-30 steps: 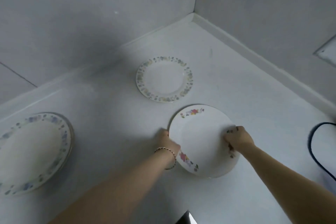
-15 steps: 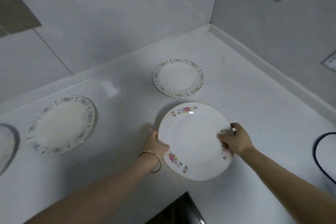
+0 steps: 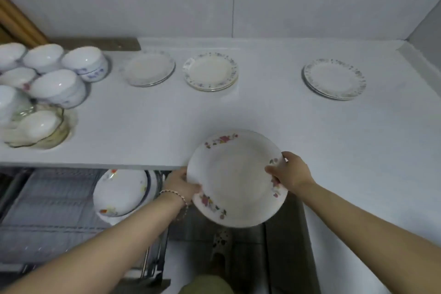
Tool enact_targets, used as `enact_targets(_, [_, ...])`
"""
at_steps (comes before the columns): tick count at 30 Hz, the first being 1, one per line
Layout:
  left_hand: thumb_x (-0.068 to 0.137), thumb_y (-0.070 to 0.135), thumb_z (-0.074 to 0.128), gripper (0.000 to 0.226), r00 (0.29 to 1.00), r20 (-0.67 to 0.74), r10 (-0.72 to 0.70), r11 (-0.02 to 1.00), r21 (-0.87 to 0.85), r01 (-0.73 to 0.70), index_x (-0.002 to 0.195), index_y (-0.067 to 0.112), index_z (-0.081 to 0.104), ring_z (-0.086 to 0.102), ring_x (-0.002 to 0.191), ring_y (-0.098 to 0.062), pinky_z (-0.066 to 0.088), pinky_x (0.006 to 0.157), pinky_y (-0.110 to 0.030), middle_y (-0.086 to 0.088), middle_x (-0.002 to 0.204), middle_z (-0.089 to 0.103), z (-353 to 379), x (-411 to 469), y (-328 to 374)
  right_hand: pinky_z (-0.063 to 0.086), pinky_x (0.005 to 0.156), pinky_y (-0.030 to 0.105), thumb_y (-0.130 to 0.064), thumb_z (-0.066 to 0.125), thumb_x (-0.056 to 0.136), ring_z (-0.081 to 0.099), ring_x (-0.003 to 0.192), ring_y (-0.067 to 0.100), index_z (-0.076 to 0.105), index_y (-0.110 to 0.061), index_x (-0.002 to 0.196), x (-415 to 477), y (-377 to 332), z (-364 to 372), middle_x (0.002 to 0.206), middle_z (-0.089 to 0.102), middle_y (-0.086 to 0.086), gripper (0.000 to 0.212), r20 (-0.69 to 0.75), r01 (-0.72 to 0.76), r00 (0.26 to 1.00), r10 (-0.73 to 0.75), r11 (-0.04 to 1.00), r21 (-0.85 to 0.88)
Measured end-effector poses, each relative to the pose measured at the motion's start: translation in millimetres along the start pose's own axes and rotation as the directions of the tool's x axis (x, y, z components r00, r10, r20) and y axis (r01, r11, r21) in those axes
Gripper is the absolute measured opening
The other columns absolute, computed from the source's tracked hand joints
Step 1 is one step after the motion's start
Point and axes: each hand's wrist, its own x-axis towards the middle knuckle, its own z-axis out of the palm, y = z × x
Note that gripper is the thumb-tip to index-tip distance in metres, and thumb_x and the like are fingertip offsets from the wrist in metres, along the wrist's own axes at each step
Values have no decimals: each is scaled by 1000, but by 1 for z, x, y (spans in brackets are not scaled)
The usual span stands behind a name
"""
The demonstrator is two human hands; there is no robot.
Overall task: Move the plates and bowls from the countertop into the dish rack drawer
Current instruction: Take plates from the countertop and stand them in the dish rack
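Left hand (image 3: 182, 185) and right hand (image 3: 292, 172) grip opposite rims of a flowered plate (image 3: 236, 178), face up, tilted toward the viewer, held past the countertop (image 3: 238, 112) edge beside the open dish rack drawer (image 3: 52, 207).

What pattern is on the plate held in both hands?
The held plate is white with pink-red floral sprigs spaced around its rim. Head view shows it, the only view.
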Motion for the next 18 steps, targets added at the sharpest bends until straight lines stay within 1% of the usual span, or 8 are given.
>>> enact_targets(1, [69, 1, 71, 58, 999, -34, -31, 999, -34, 30, 124, 0, 57, 61, 111, -33, 50, 96, -48, -18, 123, 63, -16, -7, -15, 57, 58, 32, -12, 59, 80, 59, 51, 20, 57, -5, 100, -11, -7, 16, 70, 65, 10, 21, 35, 12, 999, -11, 1000, -17])
enact_targets(3, [78, -4, 64, 47, 988, -123, -93, 995, -57, 86, 124, 0, 57, 62, 107, -31, 52, 94, -42, -18, 120, 63, -49, -17, -46, 54, 56, 27, -11, 58, 82, 62, 57, 20, 58, -1, 106, -31, -21, 51, 79, 67, 12, 25, 98, 43, 994, -38, 998, -51])
enact_targets(5, [81, -5, 60, 43, 970, -194, -143, 988, -94, 127, 123, 0, 57, 62, 104, -30, 52, 93, -39, -19, 119, 64, -83, -22, -76, 50, 54, 24, -11, 57, 84, 61, 63, 17, 59, -2, 109, -48, -34, 87, 83, 66, 9, 27, 162, 94, 984, -78, 991, -92])
enact_targets(7, [81, -6, 60, 44, 955, -231, -187, 979, -129, 161, 124, 1, 57, 61, 109, -33, 51, 96, -41, -20, 120, 63, -118, -26, -105, 44, 53, 21, -12, 55, 85, 58, 64, 13, 62, -5, 108, -65, -47, 125, 83, 65, 6, 25, 216, 145, 970, -114, 980, -133])
enact_targets(11, [80, -8, 61, 47, 927, -281, -249, 965, -149, 214, 125, 1, 56, 62, 111, -35, 50, 97, -44, -21, 121, 63, -188, -29, -158, 44, 62, 22, -13, 55, 86, 58, 74, 19, 59, -6, 111, -93, -77, 205, 97, 69, 13, 27, 294, 201, 945, -141, 962, -186])
enact_targets(15, [79, -8, 62, 46, 917, -308, -255, 966, -114, 230, 125, -3, 56, 60, 113, -33, 50, 97, -42, -20, 124, 61, -265, -21, -205, 37, 45, 16, -15, 57, 88, 53, 59, 11, 58, -2, 108, -111, -105, 290, 88, 66, 11, 24, 352, 223, 926, -135, 948, -225])
enact_targets(16, [80, -7, 61, 46, 920, -305, -246, 969, -96, 227, 125, -3, 56, 60, 113, -33, 51, 97, -42, -21, 125, 61, -285, -17, -215, 39, 45, 17, -15, 59, 88, 54, 60, 13, 59, -3, 105, -114, -112, 311, 88, 66, 12, 21, 351, 213, 928, -124, 950, -228])
enact_targets(18, [81, -6, 60, 45, 932, -285, -226, 974, -60, 218, 126, -2, 56, 59, 114, -33, 51, 96, -40, -20, 126, 60, -324, -5, -232, 42, 58, 18, -16, 62, 86, 61, 74, 22, 61, -5, 103, -122, -126, 351, 89, 65, 10, 21, 338, 179, 936, -97, 959, -221])
